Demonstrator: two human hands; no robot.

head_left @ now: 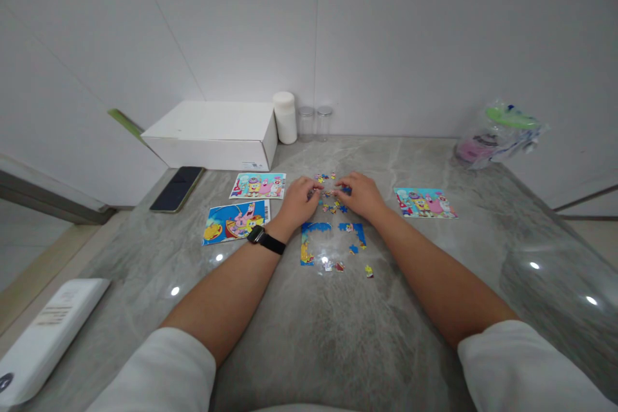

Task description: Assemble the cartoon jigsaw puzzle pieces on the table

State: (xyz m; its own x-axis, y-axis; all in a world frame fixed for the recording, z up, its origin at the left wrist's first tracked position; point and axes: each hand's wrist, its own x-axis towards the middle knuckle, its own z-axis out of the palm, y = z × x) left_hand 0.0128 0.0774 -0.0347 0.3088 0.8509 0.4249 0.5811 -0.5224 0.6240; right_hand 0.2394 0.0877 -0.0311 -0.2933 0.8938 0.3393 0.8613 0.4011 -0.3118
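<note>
My left hand [300,199], with a black watch on its wrist, rests at the left edge of a pile of small loose puzzle pieces [334,207]. From the other side my right hand [360,195] reaches the same pile. The fingertips of both hands are bent toward pieces, too small to tell whether any is gripped. Nearer to me lies a partly joined puzzle border [307,251], blue and yellow, its right corner [360,232] separate from the left part. Single pieces lie beside it, one yellow piece [369,271] at the lower right.
Picture cards lie left [258,186] and right [425,203], with a blue one [232,222] nearer. Behind stand a white box [210,141], white bottle [285,119] and two clear jars. A phone [177,190], white device [53,335] and bagged container [497,135] lie outward.
</note>
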